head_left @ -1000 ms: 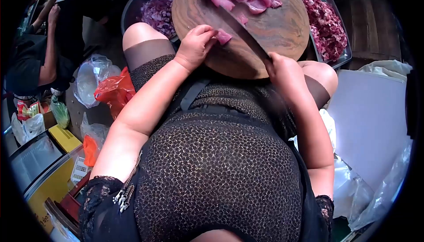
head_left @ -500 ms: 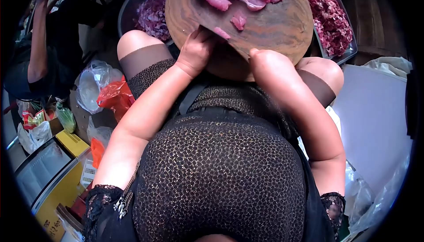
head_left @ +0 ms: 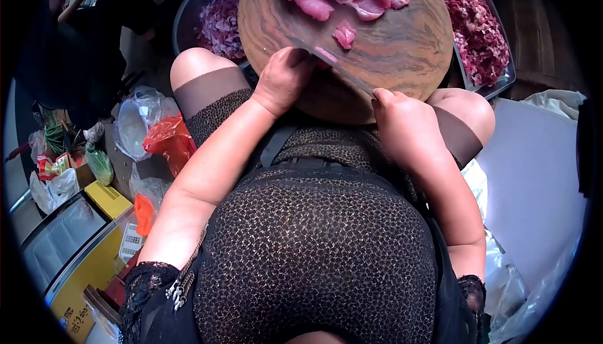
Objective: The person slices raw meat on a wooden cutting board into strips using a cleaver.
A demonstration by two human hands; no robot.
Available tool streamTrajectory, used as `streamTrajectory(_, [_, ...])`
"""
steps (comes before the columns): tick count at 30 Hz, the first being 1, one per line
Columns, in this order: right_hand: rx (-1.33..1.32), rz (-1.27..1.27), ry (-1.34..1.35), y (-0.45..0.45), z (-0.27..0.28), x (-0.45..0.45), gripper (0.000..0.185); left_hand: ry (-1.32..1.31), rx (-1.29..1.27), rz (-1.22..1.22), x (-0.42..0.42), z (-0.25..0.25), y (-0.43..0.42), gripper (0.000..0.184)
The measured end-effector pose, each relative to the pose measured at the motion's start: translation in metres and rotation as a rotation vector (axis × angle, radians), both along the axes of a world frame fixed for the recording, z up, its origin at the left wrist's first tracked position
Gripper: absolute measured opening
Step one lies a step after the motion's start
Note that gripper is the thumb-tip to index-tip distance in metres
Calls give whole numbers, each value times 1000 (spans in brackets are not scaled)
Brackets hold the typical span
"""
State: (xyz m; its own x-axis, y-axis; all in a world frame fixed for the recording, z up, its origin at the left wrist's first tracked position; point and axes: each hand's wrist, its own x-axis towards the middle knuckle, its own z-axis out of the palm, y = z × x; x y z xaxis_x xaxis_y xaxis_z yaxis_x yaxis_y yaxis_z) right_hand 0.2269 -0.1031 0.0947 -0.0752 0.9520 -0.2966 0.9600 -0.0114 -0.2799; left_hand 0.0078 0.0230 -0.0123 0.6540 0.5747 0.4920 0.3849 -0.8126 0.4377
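My right hand (head_left: 405,118) is closed round the handle end of a knife (head_left: 342,70), whose blade slants up and left over the near edge of a round wooden board (head_left: 402,49). At the blade's other end, my left hand (head_left: 284,77) is closed, its fingertips partly hidden beside the knife; a bit of pink meat (head_left: 325,54) shows against the blade there. A small meat piece (head_left: 344,34) lies alone mid-board. Several larger pink slices (head_left: 314,1) are piled at the board's far side.
A metal bowl (head_left: 182,28) of chopped meat stands left of the board, a metal tray (head_left: 502,84) of minced meat right. Plastic bags (head_left: 169,140) lie at the left, a pale flat panel (head_left: 534,162) at the right. Another person (head_left: 81,49) is at the upper left.
Over the last second the knife has swung from the far slices down to my left hand. The small piece now lies apart. Since half a second ago the blade has tilted slightly.
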Motion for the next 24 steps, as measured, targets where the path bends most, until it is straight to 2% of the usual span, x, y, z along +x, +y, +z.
streamTrajectory(5, [-29,-13,51,2,2,3,23,22,-44,-36,1,4,-1,10])
streamTrajectory(7, [-44,10,65,2,3,5,22,-118,-75,-9,7,8,-4,10])
streamTrajectory(14, [-65,64,78,13,1,2,12,-22,21,-52,5,-2,-1,20])
streamTrajectory(17, [8,88,126,26,-2,-5,9,16,102,-6,5,-4,-2,22])
streamTrajectory(19, [4,68,160,40,-9,-17,14,64,203,50,8,-5,-4,22])
streamTrajectory(24, [32,110,167,78,-24,-36,21,113,126,25,4,-1,-10,21])
